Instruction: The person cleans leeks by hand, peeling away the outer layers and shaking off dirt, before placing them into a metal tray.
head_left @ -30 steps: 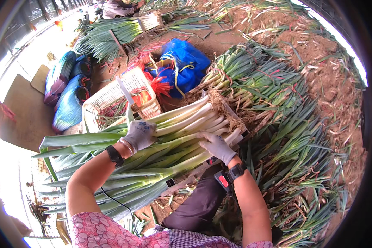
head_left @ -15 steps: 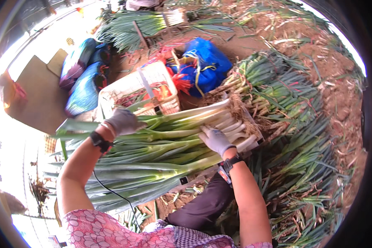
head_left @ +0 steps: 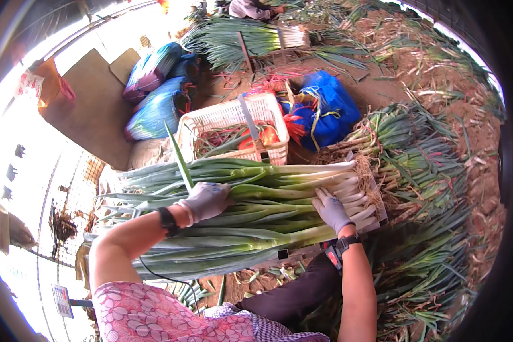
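Note:
A wide layer of long green onions (head_left: 256, 216) lies across a low stand in front of me, white shafts and roots to the right, green leaves to the left. My left hand (head_left: 207, 202), in a pale grey glove, is closed around a green onion where its leaves begin. One leaf (head_left: 178, 157) sticks up from beside that hand. My right hand (head_left: 332, 211), gloved too, rests on the white shafts near the root end with its fingers stretched out. The shafts partly under the right hand are hidden.
Behind the onions stands a white plastic basket (head_left: 185, 132) with red ties inside. Blue net bags (head_left: 330, 111) sit to its right. Filled bags (head_left: 157, 114) and a brown board (head_left: 91, 108) are far left. More onion bundles (head_left: 422, 148) cover the ground on the right.
The view has shifted, so the scene sits further right. My left hand has come nearer to me, from the far edge of the onions to their middle. My right hand stays near the roots.

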### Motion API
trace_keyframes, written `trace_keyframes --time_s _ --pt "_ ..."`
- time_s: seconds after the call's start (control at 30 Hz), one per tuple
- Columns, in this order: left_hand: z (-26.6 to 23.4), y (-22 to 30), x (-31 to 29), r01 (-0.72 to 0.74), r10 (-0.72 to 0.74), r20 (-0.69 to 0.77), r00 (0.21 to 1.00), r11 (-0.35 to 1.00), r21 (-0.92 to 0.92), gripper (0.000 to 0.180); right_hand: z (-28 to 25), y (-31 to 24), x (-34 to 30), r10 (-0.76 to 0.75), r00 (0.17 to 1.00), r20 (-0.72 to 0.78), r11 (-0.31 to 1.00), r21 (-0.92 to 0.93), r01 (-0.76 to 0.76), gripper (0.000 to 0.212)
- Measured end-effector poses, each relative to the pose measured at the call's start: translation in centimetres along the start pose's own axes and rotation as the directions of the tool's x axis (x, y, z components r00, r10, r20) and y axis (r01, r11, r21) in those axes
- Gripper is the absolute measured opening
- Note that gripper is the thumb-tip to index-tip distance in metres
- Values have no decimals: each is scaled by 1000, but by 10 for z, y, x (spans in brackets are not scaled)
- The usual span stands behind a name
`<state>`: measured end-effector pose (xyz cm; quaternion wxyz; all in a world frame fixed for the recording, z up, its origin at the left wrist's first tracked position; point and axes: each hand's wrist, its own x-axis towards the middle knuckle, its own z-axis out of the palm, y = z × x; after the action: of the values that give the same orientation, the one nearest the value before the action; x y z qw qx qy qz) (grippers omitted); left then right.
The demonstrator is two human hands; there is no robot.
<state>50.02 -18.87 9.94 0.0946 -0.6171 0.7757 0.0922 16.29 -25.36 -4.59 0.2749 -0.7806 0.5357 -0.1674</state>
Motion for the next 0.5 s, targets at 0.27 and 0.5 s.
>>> trace_keyframes --time_s 0.27,0.5 --pt "3 5 18 119 -120 4 993 987 -108 40 6 13 0 19 999 -40 1000 -12 -19 55" --pt "-16 -103 -24 291 -388 142 911 358 -887 32 4 14 -1 27 1000 -6 1000 -10 -27 57"
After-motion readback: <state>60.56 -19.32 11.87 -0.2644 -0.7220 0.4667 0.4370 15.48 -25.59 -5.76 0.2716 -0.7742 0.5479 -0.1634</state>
